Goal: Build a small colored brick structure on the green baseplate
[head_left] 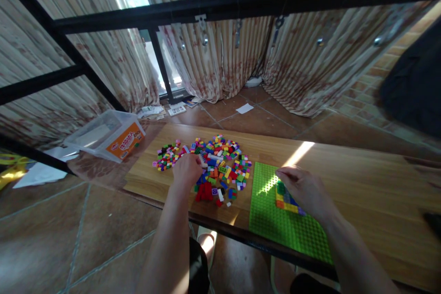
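My left hand (188, 170) reaches into a loose pile of toy building bricks (220, 161) of many colours. Its fingers are curled together beside a pale brick (202, 161); whether they grip anything is hidden. Over the green studded baseplate (263, 202), my right hand (303, 186) is closed, thumb and fingertips pinched together. Anything in that pinch is too small to make out. Below the right hand, a flat group of joined bricks (284, 204) in orange, yellow, green, blue and purple sits on the baseplate, partly covered by the hand.
A clear plastic tub (103, 135) with an orange label stands beyond the left end of the wooden tabletop (361, 183). A black metal frame (220, 9) crosses in front of striped curtains (220, 64). Papers (244, 108) lie on the tiled floor.
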Available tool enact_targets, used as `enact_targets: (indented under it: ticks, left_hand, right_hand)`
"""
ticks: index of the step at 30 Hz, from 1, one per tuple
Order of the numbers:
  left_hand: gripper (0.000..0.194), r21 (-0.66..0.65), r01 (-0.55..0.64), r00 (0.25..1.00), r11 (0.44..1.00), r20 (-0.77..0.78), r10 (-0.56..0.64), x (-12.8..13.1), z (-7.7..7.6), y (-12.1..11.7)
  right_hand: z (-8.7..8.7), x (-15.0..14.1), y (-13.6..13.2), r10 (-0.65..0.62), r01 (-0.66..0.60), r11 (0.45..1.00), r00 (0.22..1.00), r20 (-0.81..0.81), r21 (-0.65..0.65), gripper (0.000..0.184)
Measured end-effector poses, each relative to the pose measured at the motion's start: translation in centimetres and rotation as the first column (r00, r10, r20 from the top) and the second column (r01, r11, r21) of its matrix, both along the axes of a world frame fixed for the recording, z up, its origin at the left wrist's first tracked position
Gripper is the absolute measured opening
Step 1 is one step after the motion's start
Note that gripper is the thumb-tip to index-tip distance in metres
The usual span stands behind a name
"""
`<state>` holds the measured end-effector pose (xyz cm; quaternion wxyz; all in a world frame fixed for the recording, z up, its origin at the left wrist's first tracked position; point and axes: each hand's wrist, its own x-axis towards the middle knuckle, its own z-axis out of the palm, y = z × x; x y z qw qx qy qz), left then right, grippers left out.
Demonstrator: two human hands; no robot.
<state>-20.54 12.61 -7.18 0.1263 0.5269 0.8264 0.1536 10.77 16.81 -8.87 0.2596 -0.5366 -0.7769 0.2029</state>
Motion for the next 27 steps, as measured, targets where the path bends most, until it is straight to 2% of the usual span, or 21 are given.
enact_targets:
  ticks: [2,4,8,12,17,22,27]
  left_hand:
    - [0.01,-0.032,-0.012,0.997,0.999,-0.081,0.009,0.1,0.2,0.1]
    - [0.012,-0.015,-0.01,0.996,1.0,-0.088,0.008,0.1,0.5,0.2]
    - [0.025,0.1,0.003,0.997,0.995,0.078,-0.011,0.0,0.6,0.6]
    - [0.028,0.167,0.065,0.96,0.984,0.257,-0.107,0.3,0.4,1.0]
    - [0.024,0.177,0.157,0.953,0.972,0.229,-0.196,1.1,0.7,1.0]
    - [0.026,0.17,0.241,0.897,0.956,0.338,-0.286,2.0,0.8,0.9]
    - [0.025,0.199,0.262,0.875,0.944,0.365,-0.319,2.7,0.5,1.3]
  right_hand:
    - [0.1,0.1,0.0,-0.005,0.005,1.0,1.0,-0.007,-0.005,0.027]
    - [0.2,0.2,0.0,-0.011,0.011,1.0,1.0,-0.012,-0.017,0.027]
    - [0.5,0.5,-0.1,-0.031,0.031,0.999,0.999,0.011,-0.018,0.026]
    - [0.7,0.7,-0.2,-0.03,0.03,1.0,1.0,0.004,0.0,0.027]
    - [0.6,0.8,-0.1,-0.019,0.02,1.0,1.0,-0.018,0.013,0.028]
    - [0.6,0.9,0.0,-0.034,0.034,0.999,0.999,-0.008,-0.024,0.028]
    - [0.7,1.0,-0.1,-0.01,0.008,0.999,0.999,-0.042,-0.031,0.027]
